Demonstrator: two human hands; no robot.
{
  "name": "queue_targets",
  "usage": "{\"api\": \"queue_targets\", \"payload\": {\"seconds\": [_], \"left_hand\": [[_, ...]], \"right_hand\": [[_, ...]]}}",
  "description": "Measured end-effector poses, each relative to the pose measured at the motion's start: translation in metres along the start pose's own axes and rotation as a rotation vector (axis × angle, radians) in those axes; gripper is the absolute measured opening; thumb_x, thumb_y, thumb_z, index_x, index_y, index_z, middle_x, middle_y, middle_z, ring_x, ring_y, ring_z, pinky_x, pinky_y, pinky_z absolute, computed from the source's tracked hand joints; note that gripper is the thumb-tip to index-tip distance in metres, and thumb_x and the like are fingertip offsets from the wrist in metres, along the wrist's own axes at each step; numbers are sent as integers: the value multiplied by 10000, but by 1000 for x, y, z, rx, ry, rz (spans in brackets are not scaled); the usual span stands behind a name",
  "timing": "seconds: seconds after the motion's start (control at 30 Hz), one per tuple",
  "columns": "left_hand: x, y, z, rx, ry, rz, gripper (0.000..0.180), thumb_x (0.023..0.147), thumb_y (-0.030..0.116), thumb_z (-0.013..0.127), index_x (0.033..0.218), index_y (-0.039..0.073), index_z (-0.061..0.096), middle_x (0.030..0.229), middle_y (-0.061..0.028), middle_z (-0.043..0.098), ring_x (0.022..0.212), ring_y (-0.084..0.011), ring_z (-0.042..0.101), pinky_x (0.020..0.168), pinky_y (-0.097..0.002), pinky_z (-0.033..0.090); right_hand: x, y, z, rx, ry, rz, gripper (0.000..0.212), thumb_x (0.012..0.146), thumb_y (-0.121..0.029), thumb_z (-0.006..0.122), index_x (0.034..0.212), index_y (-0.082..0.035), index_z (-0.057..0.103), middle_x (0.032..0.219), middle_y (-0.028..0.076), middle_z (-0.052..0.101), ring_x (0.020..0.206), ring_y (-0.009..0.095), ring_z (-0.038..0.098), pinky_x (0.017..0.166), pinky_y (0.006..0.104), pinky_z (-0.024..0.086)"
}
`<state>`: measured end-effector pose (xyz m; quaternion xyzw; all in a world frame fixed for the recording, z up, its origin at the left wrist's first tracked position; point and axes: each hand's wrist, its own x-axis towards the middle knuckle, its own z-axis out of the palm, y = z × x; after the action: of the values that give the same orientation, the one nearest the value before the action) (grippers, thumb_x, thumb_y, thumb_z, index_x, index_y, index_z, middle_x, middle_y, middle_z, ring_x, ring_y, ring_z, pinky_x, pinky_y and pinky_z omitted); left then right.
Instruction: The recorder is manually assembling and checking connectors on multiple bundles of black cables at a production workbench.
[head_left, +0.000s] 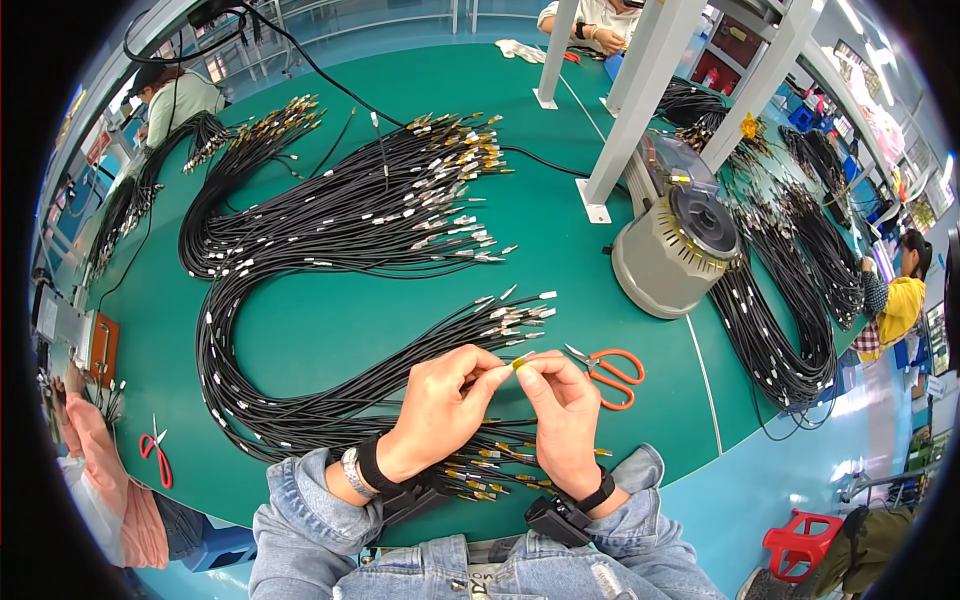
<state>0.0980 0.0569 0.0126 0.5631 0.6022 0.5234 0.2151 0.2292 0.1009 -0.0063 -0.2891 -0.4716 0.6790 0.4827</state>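
Note:
My left hand (440,405) and my right hand (562,412) meet above the front of the green table (560,230). Both pinch at a small yellow piece (518,364), thumb against fingers; whether it sits on a cable end is hidden by the fingertips. Behind my hands fan out the silvery connector ends of a bundle of black cables (225,345), which bends in a U on the left. Its other ends, with yellow and metal tips (480,470), lie under my wrists. Scissors with orange handles (618,378) rest just right of my right hand.
Further back lies another thick cable bundle (330,215). A grey rounded dispenser (665,260) with a black disc and yellow tabs stands right, beside metal posts (625,120). More cables (770,320) are beyond it. Red-handled scissors (158,455) lie left. Several co-workers sit around.

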Motion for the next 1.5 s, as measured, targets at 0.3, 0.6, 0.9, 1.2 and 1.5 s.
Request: {"api": "queue_targets", "payload": {"seconds": [0.3,0.6,0.9,1.2,1.5], "left_hand": [[-3,-1,1,-52,-19,-24,92,834,50,594,806,-34,570,640,-39,567,533,-75,482,461,-218,380],[1,-6,-7,-500,-239,-356,150,909,111,519,834,-12,561,606,0,526,490,-40,445,441,-200,346],[9,-5,-21,-647,-515,-415,237,945,184,454,822,8,553,554,11,494,435,-42,388,408,-193,301],[13,-2,-29,-770,-579,-578,253,938,200,469,796,14,564,546,21,493,426,-45,379,432,-195,319],[0,-20,1,387,-392,386,125,768,140,657,784,22,618,720,-53,588,722,-232,546,658,-325,449]], "right_hand": [[-2,-2,2,14,-2,28,55,839,-38,604,876,-5,581,924,28,562,865,102,521,791,238,407],[-1,3,-1,60,-24,62,77,844,-63,610,880,-7,571,897,20,546,830,97,507,761,232,405],[1,4,0,43,-116,-13,60,854,-52,589,880,-2,568,880,46,553,805,109,520,745,244,419],[4,-10,-8,-219,-145,-86,81,868,-41,554,873,29,594,854,67,584,788,124,541,726,237,431],[46,-85,-73,-593,108,-233,136,871,-94,560,904,20,627,857,30,605,808,87,544,732,222,431]]}}
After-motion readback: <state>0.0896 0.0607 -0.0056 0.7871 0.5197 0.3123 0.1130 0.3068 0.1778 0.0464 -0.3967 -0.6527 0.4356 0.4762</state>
